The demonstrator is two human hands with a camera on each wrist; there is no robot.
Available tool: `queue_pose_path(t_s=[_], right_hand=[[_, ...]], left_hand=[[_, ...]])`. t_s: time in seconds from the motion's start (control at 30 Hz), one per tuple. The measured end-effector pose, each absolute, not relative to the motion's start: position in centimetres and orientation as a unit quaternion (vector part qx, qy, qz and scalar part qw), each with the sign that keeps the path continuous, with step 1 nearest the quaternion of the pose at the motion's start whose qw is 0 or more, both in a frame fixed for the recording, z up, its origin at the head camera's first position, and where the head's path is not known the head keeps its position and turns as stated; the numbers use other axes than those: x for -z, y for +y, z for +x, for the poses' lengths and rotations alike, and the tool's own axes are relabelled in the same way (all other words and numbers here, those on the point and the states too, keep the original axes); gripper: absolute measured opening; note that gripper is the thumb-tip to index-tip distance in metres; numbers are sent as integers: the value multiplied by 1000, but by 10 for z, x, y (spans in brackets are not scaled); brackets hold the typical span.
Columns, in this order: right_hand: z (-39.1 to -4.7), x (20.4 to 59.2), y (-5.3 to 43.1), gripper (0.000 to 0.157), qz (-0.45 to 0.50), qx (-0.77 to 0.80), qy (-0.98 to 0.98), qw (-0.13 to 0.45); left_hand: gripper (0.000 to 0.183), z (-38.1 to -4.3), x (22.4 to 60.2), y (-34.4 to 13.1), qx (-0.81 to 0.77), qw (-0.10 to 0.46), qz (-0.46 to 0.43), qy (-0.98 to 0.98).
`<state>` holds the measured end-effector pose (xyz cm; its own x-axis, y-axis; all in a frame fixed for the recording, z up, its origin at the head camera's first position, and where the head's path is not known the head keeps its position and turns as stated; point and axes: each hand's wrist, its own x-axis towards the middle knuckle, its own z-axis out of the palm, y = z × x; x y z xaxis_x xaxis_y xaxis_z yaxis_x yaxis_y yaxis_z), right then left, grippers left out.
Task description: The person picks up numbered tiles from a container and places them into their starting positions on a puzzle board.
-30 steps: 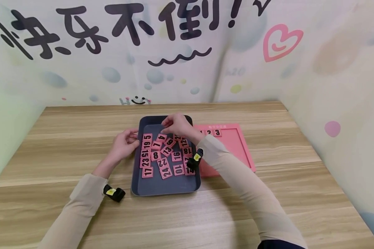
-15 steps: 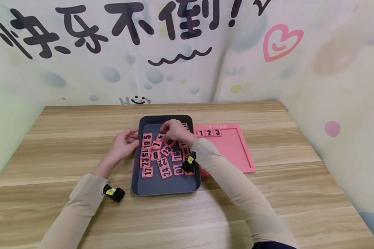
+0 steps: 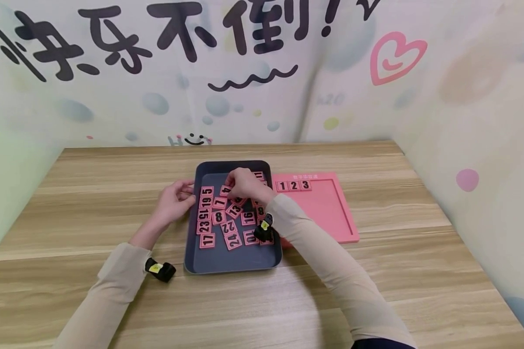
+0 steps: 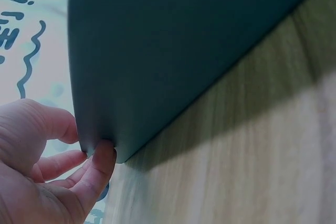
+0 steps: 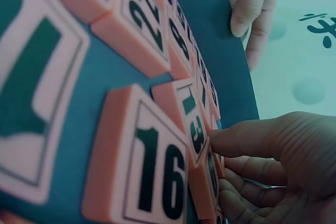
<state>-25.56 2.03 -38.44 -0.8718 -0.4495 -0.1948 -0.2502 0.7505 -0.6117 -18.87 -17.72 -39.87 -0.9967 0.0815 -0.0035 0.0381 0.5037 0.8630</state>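
A dark blue-grey tray holds several pink number tiles, among them tile 13 and tile 16. My left hand holds the tray's left side; in the right wrist view its thumb lies over the rim with a finger outside. Inside the tray's upper part, my right hand pinches tile 4 between thumb and fingers. Those fingers partly cover that tile and its neighbours. Right of the tray lies a pink board, with tiles 1, 2 and 3 along its top.
Both things lie on a wood-grain table. The board's left edge is close against the tray, partly behind my right forearm. A printed wall rises behind the table, and another wall stands at the right.
My right hand has come down towards the near side within the tray, onto tile 4, uncovering tile 11 and the board's tile 1. The left hand has stayed at the tray's side.
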Motion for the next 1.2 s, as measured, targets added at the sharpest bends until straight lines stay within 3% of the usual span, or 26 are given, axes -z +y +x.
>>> queue_pose_path(t_s=[0.23, 0.53, 0.9, 1.2], right_hand=[[-258, 384, 25, 23, -209, 299, 919, 151], [-256, 356, 55, 26, -273, 365, 881, 124], [-245, 344, 124, 29, -267, 427, 858, 99], [-234, 358, 183, 32, -275, 413, 863, 93]], left_hand=[[45, -189, 399, -177, -496, 24, 31, 867], [45, -187, 397, -176, -501, 28, 29, 864], [45, -188, 399, -175, -504, 34, 28, 862], [46, -188, 398, -174, -501, 29, 27, 864]])
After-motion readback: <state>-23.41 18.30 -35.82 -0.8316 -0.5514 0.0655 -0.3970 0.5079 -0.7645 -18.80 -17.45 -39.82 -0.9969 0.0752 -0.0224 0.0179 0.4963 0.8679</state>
